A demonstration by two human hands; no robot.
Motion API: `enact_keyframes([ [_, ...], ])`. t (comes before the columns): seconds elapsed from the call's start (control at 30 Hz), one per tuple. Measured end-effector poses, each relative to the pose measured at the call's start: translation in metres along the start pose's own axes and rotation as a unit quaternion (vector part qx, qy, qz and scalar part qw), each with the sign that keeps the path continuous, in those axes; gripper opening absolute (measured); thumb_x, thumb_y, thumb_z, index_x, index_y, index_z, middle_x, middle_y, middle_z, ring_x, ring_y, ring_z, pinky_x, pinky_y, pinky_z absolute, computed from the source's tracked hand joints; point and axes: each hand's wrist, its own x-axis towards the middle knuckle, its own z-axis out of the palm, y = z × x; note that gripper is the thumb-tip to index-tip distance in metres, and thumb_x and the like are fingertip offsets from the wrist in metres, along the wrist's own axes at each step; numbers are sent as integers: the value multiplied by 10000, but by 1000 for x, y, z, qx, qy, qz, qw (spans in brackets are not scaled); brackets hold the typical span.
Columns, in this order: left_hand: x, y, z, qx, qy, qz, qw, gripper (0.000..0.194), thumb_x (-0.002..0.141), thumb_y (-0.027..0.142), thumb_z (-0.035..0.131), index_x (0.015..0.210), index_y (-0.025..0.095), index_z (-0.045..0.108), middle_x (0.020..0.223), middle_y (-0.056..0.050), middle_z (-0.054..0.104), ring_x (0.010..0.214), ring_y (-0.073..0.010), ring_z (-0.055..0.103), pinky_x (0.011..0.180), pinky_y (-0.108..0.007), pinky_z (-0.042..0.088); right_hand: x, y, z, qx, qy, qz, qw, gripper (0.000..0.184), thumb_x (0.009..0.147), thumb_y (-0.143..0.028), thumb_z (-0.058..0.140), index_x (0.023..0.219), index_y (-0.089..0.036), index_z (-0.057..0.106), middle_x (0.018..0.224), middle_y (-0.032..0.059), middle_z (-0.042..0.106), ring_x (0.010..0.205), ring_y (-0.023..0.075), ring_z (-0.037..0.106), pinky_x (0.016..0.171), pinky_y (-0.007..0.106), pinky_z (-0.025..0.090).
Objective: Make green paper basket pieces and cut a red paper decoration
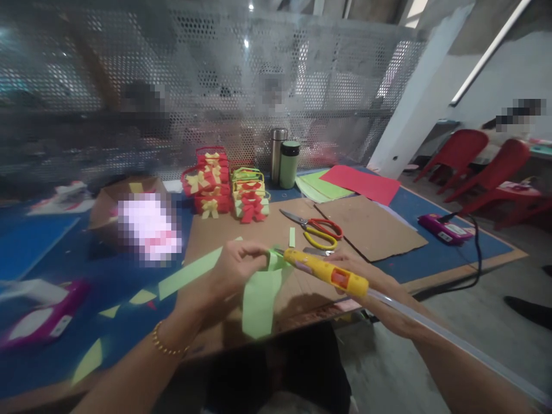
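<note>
My left hand (233, 270) pinches a folded light green paper strip (259, 296) above the cardboard mat (267, 230); loops of the strip hang down below my fingers. My right hand (366, 276) grips a yellow glue gun (328, 273) with a clear glue stick trailing from its back. The gun's nozzle touches the green paper at the fold beside my left fingertips. Both hands are closed on what they hold.
Scissors (317, 227) with red and yellow handles lie on the cardboard. Red and green paper baskets (224, 187) stand behind, with two flasks (284, 161), green and red paper sheets (366, 183), another cardboard sheet (371, 227) and a purple glue gun (444, 229). Red chairs (483, 161) stand at right.
</note>
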Motion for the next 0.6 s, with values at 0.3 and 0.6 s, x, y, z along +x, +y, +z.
enact_keyframes([
  [0.3,3,-4,-3,49,-17,64,997,159,731,225,687,766,155,825,721,-57,752,617,-137,598,551,-224,442,-3,3,0,-4,-27,-16,1000,341,1033,-394,529,1347,-281,594,1284,113,632,1219,273,597,1025,373,496],
  [0.6,2,-3,-4,55,-10,71,996,160,749,229,680,759,165,826,706,-49,747,628,-140,603,551,-223,440,-8,0,-8,7,-38,-19,999,336,1056,-380,465,1364,-291,568,1236,110,615,1157,263,591,1002,382,472],
])
